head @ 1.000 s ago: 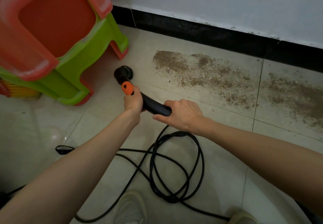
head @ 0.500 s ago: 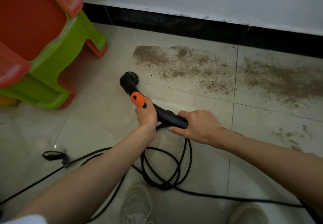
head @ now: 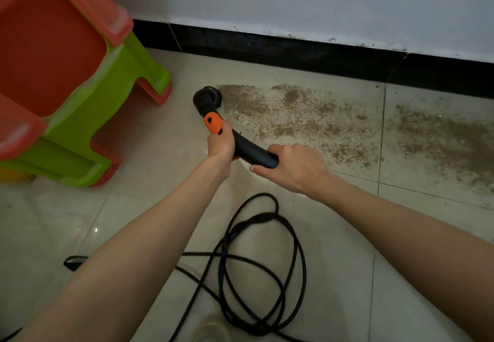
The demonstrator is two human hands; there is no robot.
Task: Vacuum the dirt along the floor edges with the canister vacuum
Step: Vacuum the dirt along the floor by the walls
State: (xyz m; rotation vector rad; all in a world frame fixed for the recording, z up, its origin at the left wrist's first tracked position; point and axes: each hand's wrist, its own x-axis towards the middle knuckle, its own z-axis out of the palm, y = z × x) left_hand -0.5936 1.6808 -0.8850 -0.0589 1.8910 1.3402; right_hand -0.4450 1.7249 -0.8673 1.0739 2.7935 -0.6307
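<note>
Grip: both hands, left [head: 220,146] and right [head: 291,166], are clasping the wand [head: 251,149]
Nozzle [head: 206,99]: touching the left end of the dirt [head: 299,120]
Left: nearly all the dirt along the skirting [head: 294,50]

Dim, flat indoor light, low contrast, slight grey cast. Soft glare spots on the glossy floor tiles [head: 88,230] at lower left. Wide-angle bowing: the black skirting [head: 307,51] curves toward the edges. The stacked plastic stools [head: 66,79] look soft and hazy at frame left. Centre reasonably sharp.
</note>
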